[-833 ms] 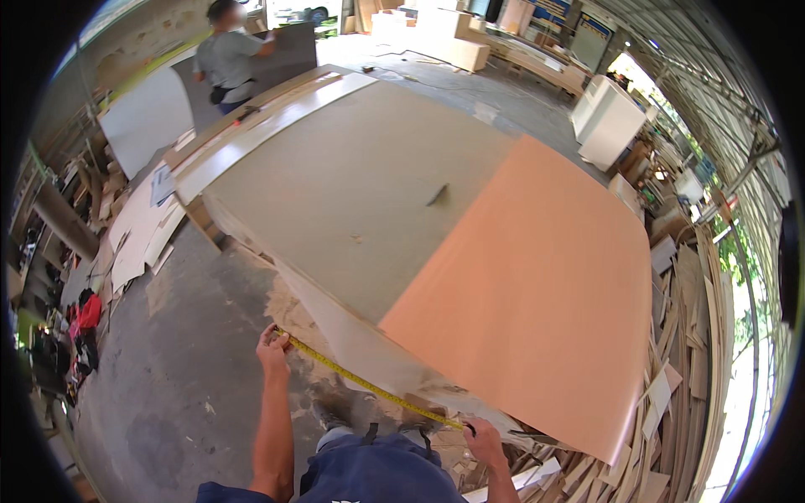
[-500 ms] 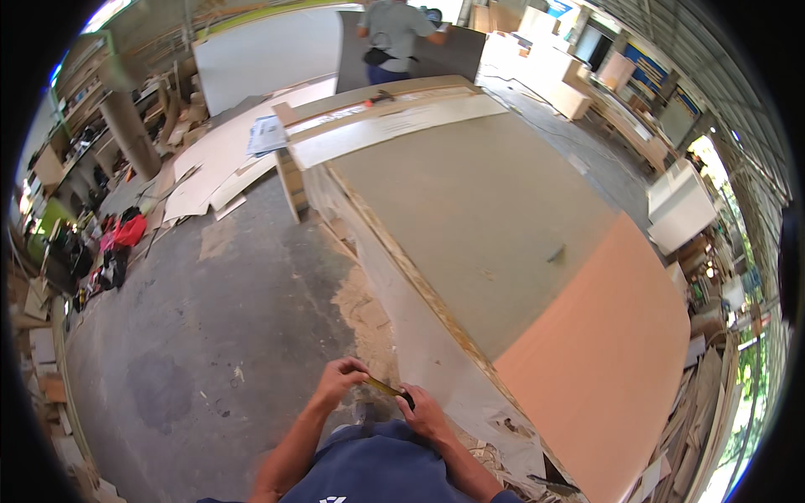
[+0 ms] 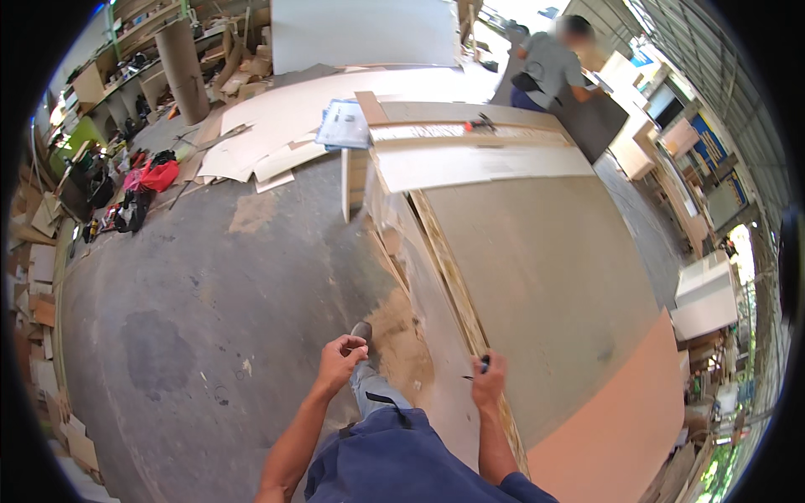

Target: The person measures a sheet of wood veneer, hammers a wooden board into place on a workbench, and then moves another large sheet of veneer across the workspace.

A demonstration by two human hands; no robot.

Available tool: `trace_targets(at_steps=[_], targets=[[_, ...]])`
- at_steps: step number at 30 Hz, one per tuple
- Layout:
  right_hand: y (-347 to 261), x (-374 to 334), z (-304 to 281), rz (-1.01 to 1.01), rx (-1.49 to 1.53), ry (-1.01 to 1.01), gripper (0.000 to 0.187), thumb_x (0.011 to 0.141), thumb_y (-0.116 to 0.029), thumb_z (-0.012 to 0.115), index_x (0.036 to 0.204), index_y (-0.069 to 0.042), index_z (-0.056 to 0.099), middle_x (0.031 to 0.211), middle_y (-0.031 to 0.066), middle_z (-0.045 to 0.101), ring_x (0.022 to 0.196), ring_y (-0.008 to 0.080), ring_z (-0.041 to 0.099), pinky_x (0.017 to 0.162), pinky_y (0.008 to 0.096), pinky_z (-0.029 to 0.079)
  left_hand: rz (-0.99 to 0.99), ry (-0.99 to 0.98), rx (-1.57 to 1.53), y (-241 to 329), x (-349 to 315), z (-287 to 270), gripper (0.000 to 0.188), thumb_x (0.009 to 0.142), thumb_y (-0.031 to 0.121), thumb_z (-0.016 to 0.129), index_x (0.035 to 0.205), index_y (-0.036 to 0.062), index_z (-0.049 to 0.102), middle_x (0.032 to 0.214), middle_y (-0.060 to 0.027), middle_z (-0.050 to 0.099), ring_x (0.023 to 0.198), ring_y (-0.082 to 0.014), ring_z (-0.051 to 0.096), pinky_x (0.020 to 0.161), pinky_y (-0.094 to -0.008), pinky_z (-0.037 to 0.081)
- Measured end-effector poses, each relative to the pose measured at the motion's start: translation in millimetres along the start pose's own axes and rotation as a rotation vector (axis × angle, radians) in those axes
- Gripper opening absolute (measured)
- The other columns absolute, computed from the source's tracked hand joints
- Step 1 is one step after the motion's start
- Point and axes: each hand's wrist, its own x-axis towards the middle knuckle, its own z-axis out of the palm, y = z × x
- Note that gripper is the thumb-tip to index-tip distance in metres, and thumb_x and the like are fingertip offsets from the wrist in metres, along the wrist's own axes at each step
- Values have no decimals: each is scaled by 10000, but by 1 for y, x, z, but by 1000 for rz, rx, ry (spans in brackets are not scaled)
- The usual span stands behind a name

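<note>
My left hand point(image 3: 342, 360) is held over my leg, thumb and fingers pinched together. Whether something small sits between them I cannot make out. Beside the near left edge of a large board-topped bench, my right hand point(image 3: 490, 381) is curled round a dark tape measure point(image 3: 485, 364). Most of its case is hidden by the fingers, and a thin dark tip sticks out on the left. The bench top carries a greyish-brown sheet point(image 3: 537, 251) and a pinkish-orange sheet point(image 3: 616, 423) nearer me. A rough wooden strip point(image 3: 444, 264) runs along its left side.
A red-and-black tool point(image 3: 480, 124) lies at the bench's far end, near a stack of papers point(image 3: 344, 124). Behind it a person in grey point(image 3: 553, 67) stands by a dark panel. Pale sheets point(image 3: 243, 155) and bags point(image 3: 158, 174) lie on the floor to the left.
My hands have moved apart, the right one going toward the bench edge. The yellow blade stretched between them no longer shows. My view has swung left, and a foot has come into sight.
</note>
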Motion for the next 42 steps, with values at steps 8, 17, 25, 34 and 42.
trace_targets(at_steps=[8,17,25,34,42], targets=[[108,152,64,360,-387,329,440,900,-338,647,1201,-33,547,1122,176,536,1067,376,511,880,511,431,-26,241,-69,76,126,-106,232,895,161,672,1062,0,657,937,-93,707,801,-179,694,722,-282,519],[53,204,76,607,-836,380,417,927,-317,619,1237,-52,530,1189,147,535,1121,324,501,835,473,424,-83,353,-127,119,257,-170,213,903,166,661,1049,12,655,925,-91,706,787,-167,689,675,-271,511],[-93,264,178,425,244,-17,278,946,-252,606,1013,13,656,782,168,672,727,250,651,690,384,515,126,59,277,195,475,-102,217,874,150,677,1036,6,684,925,-87,710,778,-172,668,696,-284,504],[-198,368,330,990,537,371,524,942,-344,626,1211,101,565,1011,154,698,932,244,652,839,367,506,626,-383,809,272,635,14,582,741,221,775,1243,14,566,1277,-203,527,1241,-382,452,1063,-451,368],[-194,337,327,1321,689,760,495,958,-370,589,1153,83,626,1073,223,673,984,305,636,847,384,485,521,-450,1122,256,662,56,1090,628,431,865,1485,47,312,1476,-281,312,1382,-428,279,1146,-550,194]])
